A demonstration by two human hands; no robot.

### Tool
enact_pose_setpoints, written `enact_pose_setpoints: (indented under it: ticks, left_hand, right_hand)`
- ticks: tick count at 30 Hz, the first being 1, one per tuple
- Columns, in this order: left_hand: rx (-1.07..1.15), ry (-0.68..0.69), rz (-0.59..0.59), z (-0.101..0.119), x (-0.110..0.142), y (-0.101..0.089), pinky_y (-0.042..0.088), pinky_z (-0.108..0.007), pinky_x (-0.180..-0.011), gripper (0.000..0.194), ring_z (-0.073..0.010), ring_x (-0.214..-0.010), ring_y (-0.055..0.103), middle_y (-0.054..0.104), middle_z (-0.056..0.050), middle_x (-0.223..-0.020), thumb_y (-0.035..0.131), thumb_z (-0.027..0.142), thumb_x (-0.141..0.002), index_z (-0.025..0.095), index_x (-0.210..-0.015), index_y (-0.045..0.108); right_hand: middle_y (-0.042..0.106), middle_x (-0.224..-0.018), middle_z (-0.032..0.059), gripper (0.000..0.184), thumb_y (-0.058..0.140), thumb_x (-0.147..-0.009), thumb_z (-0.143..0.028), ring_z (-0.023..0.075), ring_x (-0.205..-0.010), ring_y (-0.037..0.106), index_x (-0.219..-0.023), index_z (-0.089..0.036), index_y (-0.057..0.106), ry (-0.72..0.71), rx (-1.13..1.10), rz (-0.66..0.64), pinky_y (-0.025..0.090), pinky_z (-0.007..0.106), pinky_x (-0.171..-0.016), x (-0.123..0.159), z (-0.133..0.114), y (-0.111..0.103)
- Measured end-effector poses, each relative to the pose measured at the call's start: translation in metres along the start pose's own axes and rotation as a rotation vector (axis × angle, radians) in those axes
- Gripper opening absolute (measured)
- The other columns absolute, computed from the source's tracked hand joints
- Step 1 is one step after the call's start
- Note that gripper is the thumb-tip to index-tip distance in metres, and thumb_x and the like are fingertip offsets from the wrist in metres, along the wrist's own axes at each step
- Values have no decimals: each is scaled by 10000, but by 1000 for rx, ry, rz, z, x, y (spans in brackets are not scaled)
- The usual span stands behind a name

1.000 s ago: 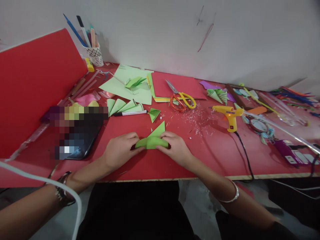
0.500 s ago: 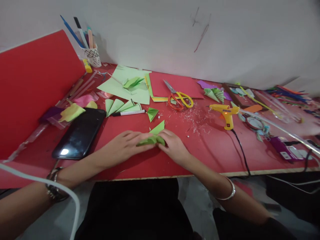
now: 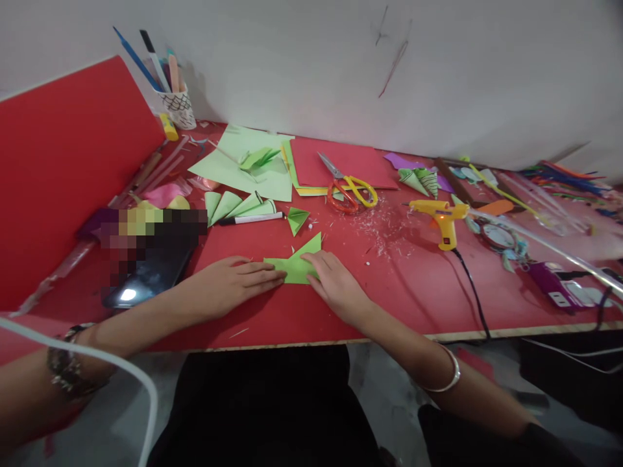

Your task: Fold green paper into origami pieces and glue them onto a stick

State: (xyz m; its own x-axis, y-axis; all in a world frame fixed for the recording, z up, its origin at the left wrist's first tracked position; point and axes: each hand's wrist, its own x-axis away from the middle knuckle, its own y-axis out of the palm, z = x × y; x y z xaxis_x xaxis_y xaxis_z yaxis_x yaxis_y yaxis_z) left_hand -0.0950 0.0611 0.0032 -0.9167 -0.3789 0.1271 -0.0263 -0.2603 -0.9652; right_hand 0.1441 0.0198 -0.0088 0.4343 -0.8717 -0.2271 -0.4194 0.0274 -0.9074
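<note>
A folded piece of bright green paper (image 3: 294, 270) lies nearly flat on the red table, with one pointed flap rising at its upper right. My left hand (image 3: 243, 283) rests flat across the paper's left end, fingers stretched out and touching it. At the right end, my right hand (image 3: 335, 279) has its fingers and thumb on the paper and hides that edge. Just beyond the paper sits a small folded green triangle (image 3: 297, 220). Behind it are a marker (image 3: 250, 219) and several light green paper cones (image 3: 233, 206).
Scissors (image 3: 346, 185) lie on red sheets (image 3: 335, 162). To the right are a yellow glue gun (image 3: 442, 217) with its black cord and a purple item (image 3: 555, 285). A phone (image 3: 160, 279), partly pixelated, and a pen cup (image 3: 178, 109) stand left. A white cable (image 3: 121, 363) crosses the lower left.
The green paper was bent up between my hands and now lies flattened. My left hand has shifted left, its fingers flat on the paper; my right hand stays at the right end.
</note>
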Motion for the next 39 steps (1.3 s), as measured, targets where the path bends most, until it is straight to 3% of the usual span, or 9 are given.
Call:
enact_pose_setpoints:
  ticks: [3, 6, 9, 12, 17, 28, 34, 39]
  left_hand:
    - [18, -13, -9, -2, 8, -3, 135, -317, -1048, 451, -153, -1264, 302, 357, -13, -1366, 312, 254, -900, 281, -1347, 254]
    - [36, -19, -30, 0, 12, -7, 44, -365, -1072, 599, -192, -1286, 256, 303, -41, -1390, 365, 483, -849, 254, -1370, 179]
    - [49, -22, -34, 1, 14, -7, 48, -363, -1072, 653, -188, -1296, 231, 271, -40, -1403, 357, 539, -828, 258, -1376, 139]
    - [60, -33, -31, 0, 15, -5, 65, -356, -1070, 663, -181, -1297, 228, 278, -44, -1401, 364, 547, -821, 257, -1375, 144]
    - [83, -43, -57, -1, 15, -5, 73, -368, -1068, 651, -187, -1292, 239, 305, -43, -1392, 370, 538, -821, 264, -1372, 156]
    - [39, -2, 29, -6, 21, -6, 50, -372, -1077, 598, -182, -1272, 289, 355, -19, -1366, 404, 487, -834, 278, -1359, 208]
    - [-5, -51, 37, -8, 24, -8, 135, -378, -1060, 530, -186, -1244, 341, 424, -7, -1322, 412, 479, -833, 306, -1321, 302]
    - [-64, -12, 47, -4, 22, -9, 178, -340, -1048, 441, -168, -1225, 368, 439, -8, -1312, 377, 382, -871, 270, -1297, 365]
  right_hand:
    - [544, -998, 105, 289, 365, -846, -129, 208, -935, 491, -1113, -122, 476, 9, 73, -47, 448, 356, -802, -1, -1, -2]
    - [538, -1064, 109, 312, 363, -852, -126, 216, -982, 477, -1134, -157, 494, -40, 208, -56, 401, 400, -870, 1, -7, -4]
    - [504, -1185, 78, 307, 350, -883, -200, 222, -1091, 421, -1155, -217, 492, -210, 294, -51, 240, 493, -993, 3, -20, -3]
    - [512, -1195, 65, 343, 343, -892, -343, 216, -1102, 413, -1164, -193, 487, -281, 277, -83, 181, 494, -1024, 4, -33, -1]
    - [544, -1175, 54, 374, 329, -896, -363, 187, -1062, 459, -1184, -174, 475, -209, 233, -112, 220, 455, -1015, 9, -34, 0]
    - [564, -1185, 41, 348, 386, -882, -314, 180, -1062, 507, -1174, -172, 513, -144, 265, -67, 337, 382, -962, 35, -9, -16]
    - [585, -1157, 28, 328, 417, -861, -296, 180, -1066, 530, -1136, -177, 551, -118, 232, -24, 417, 335, -907, 44, -3, -23]
    - [611, -1114, 38, 312, 440, -828, -254, 185, -997, 570, -1089, -160, 581, -111, 188, -40, 441, 349, -881, 46, 2, -32]
